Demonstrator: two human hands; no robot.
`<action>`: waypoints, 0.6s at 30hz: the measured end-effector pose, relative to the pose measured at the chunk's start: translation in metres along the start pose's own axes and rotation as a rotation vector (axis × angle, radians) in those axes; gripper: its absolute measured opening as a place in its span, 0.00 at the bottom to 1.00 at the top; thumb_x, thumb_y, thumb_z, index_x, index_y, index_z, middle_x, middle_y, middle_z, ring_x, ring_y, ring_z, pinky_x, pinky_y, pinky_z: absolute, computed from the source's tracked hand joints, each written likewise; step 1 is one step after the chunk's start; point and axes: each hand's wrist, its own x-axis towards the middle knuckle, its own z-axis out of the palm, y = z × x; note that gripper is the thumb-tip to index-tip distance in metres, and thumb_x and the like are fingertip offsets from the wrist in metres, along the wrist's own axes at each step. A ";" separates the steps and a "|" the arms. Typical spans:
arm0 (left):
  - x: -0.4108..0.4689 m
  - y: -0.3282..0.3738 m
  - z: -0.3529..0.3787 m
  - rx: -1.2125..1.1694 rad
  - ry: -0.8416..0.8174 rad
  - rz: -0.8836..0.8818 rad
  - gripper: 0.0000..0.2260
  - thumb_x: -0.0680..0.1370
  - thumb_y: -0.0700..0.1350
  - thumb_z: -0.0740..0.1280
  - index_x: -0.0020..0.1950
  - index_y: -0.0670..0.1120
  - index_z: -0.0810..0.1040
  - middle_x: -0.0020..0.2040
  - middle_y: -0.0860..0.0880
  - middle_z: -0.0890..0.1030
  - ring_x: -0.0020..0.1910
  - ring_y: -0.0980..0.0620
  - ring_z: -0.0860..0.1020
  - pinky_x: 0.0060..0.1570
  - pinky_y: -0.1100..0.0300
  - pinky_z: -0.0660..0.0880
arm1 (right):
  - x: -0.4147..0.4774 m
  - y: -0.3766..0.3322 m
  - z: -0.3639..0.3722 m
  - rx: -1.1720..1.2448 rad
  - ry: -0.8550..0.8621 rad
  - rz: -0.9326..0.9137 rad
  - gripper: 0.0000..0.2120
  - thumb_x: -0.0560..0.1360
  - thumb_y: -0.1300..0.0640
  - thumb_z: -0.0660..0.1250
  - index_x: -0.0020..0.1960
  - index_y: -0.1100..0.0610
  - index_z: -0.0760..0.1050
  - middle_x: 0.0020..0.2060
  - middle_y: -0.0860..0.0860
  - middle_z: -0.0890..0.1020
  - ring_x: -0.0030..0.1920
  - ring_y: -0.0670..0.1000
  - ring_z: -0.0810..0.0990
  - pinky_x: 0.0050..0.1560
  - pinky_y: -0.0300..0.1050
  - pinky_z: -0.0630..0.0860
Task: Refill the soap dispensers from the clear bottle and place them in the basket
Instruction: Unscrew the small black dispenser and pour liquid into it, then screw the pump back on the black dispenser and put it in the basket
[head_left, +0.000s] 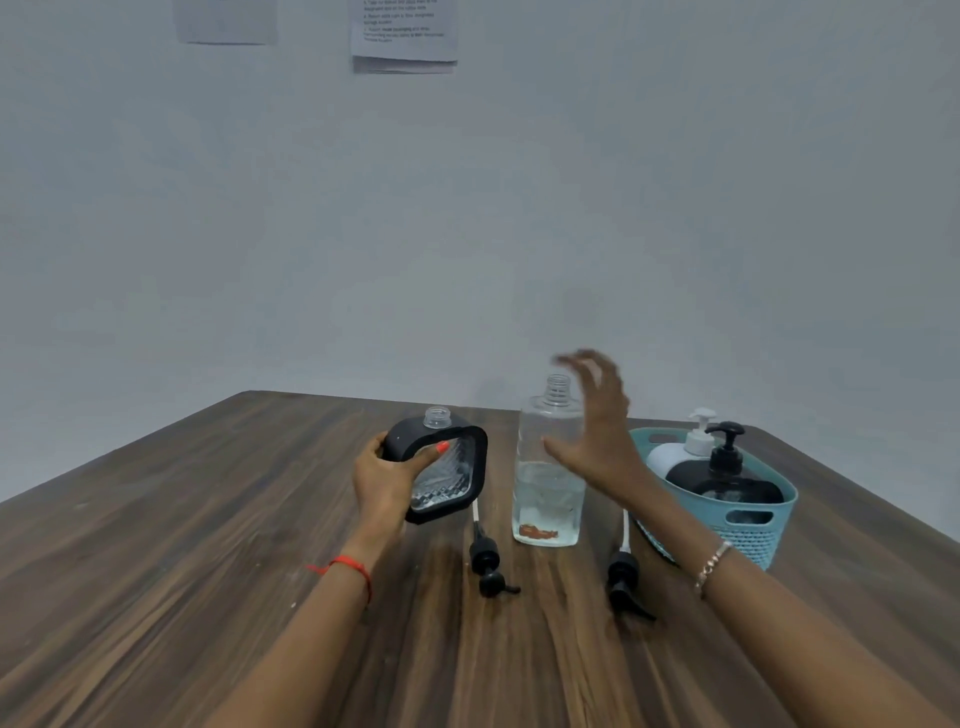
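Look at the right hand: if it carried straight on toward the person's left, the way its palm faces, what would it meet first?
Most likely the clear bottle: the open right hand is right beside it, though blur and depth hide the gap.

Wooden table (156, 545); grey wall (467, 208); printed papers (405, 31) taped up.

Beside the clear bottle (548, 462): one open dispenser (441, 467) to its left, two loose pumps (488, 564) (623, 577) in front, one basket (748, 519) to its right holding two dispensers (675, 454) (727, 483).
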 end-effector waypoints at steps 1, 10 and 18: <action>0.001 0.001 0.000 -0.001 0.001 0.000 0.20 0.63 0.40 0.79 0.51 0.43 0.77 0.47 0.43 0.83 0.45 0.45 0.82 0.45 0.50 0.80 | -0.007 -0.002 0.004 -0.053 -0.091 -0.104 0.30 0.65 0.65 0.70 0.65 0.53 0.68 0.64 0.53 0.66 0.66 0.47 0.63 0.69 0.50 0.64; -0.004 0.007 -0.006 -0.020 0.001 0.008 0.19 0.62 0.38 0.79 0.48 0.44 0.76 0.44 0.45 0.82 0.43 0.45 0.81 0.45 0.51 0.79 | -0.064 -0.008 0.064 -0.285 -0.748 -0.508 0.20 0.74 0.69 0.61 0.64 0.58 0.71 0.58 0.55 0.74 0.56 0.55 0.76 0.50 0.49 0.77; -0.003 0.008 -0.016 -0.024 -0.017 -0.001 0.20 0.62 0.38 0.79 0.50 0.42 0.77 0.45 0.44 0.82 0.44 0.43 0.81 0.47 0.49 0.79 | -0.042 -0.022 0.051 0.204 -0.517 -0.154 0.12 0.70 0.65 0.68 0.53 0.59 0.77 0.45 0.51 0.80 0.44 0.45 0.77 0.45 0.32 0.72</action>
